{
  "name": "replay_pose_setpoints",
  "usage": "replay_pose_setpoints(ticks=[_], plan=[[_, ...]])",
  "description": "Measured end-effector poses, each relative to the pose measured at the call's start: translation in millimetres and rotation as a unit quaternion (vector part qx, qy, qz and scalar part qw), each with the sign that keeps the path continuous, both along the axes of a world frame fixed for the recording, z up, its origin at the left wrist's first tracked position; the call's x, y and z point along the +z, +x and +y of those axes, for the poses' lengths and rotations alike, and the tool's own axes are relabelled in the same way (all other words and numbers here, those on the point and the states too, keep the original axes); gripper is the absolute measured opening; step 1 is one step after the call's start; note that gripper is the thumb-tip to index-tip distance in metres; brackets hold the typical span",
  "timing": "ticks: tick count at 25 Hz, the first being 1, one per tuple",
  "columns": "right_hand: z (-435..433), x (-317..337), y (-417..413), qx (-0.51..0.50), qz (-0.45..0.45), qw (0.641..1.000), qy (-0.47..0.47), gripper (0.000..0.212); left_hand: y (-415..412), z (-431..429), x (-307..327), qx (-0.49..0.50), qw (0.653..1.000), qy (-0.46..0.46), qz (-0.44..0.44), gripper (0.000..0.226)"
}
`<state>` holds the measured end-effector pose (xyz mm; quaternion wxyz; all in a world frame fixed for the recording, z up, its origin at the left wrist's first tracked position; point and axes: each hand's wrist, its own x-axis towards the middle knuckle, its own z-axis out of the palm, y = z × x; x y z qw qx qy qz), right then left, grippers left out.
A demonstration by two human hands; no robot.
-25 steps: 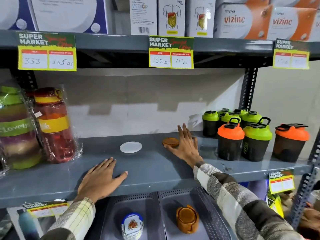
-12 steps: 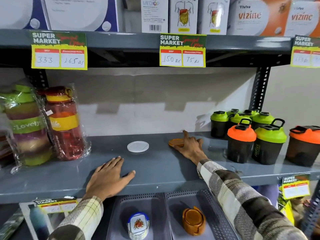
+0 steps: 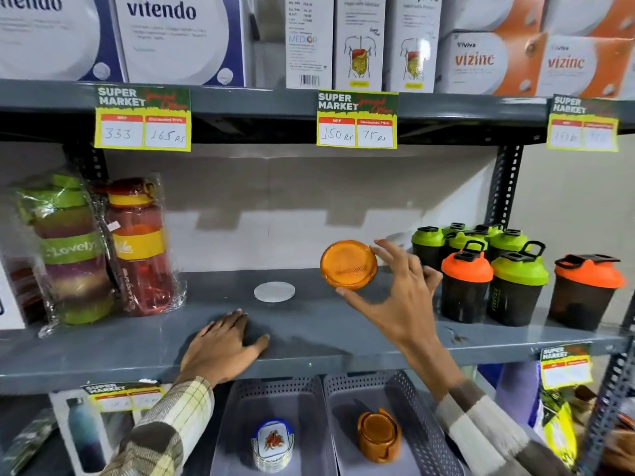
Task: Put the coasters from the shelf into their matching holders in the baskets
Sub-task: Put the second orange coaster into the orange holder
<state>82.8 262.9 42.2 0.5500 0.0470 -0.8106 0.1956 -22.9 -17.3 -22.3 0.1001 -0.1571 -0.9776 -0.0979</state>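
Note:
My right hand [image 3: 402, 293] pinches a round orange coaster [image 3: 348, 264] by its edge, tilted up on its side above the grey shelf [image 3: 309, 331]. A white round coaster [image 3: 274, 291] lies flat on the shelf just left of it. Resting flat near the shelf's front edge is my left hand [image 3: 223, 348], fingers spread and holding nothing. Below the shelf stand two grey baskets: the left basket [image 3: 237, 424] holds a white holder with a blue rim and a floral print [image 3: 273, 444], the right basket [image 3: 422, 417] an orange holder [image 3: 379, 436] with orange coasters in it.
Wrapped red and multicoloured bottles [image 3: 137, 245] stand at the shelf's left. Shaker bottles with green and orange lids [image 3: 494, 276] crowd its right side, close to my right hand. Boxes fill the upper shelf; price tags hang on the shelf edges.
My right hand closed on the orange coaster that lay on the shelf and lifted it up, tilting it on edge. The left hand stayed put on the shelf.

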Motion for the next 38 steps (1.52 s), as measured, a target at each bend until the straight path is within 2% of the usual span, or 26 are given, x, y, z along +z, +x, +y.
replay_pose_setpoints(ticks=[3, 6, 10, 14, 17, 20, 22, 28, 33, 35, 38], plan=[[-10, 21, 54, 0.026, 0.120, 0.992, 0.002, 0.085, 0, -1, -1, -0.003, 1.000, 0.004, 0.005, 0.086], [-22, 38, 94, 0.037, 0.193, 0.980, 0.011, 0.086, 1, -1, 0, -0.004, 1.000, -0.006, -0.007, 0.088], [-28, 45, 118, 0.040, 0.212, 0.976, 0.026, 0.089, 2, 0, 1, -0.001, 1.000, -0.016, -0.001, 0.088], [-30, 46, 123, 0.059, 0.184, 0.981, 0.026, 0.086, 2, 0, 1, 0.000, 1.000, -0.019, -0.003, 0.088], [-32, 43, 127, 0.125, 0.105, 0.986, -0.030, 0.084, 2, 0, 1, -0.001, 1.000, -0.020, -0.008, 0.088], [-30, 35, 130, 0.230, -0.023, 0.964, -0.129, 0.082, 0, 0, 2, -0.003, 1.000, -0.015, -0.017, 0.089], [-24, 19, 127, 0.246, -0.090, 0.952, -0.158, 0.074, -1, -1, 1, -0.008, 1.000, -0.011, -0.015, 0.088], [6, -77, 102, 0.196, -0.252, 0.929, -0.190, 0.064, -1, -2, 0, 0.003, 1.000, -0.029, -0.004, 0.088], [49, -185, 57, 0.070, -0.374, 0.902, -0.206, 0.053, -2, 0, -1, 0.004, 1.000, -0.027, 0.006, 0.088], [59, -218, 38, 0.024, -0.432, 0.876, -0.214, 0.063, -2, -1, -1, 0.005, 1.000, -0.028, 0.013, 0.088], [69, -254, 9, -0.037, -0.505, 0.844, -0.176, 0.089, -4, -2, -1, 0.002, 0.999, -0.028, 0.018, 0.087]])
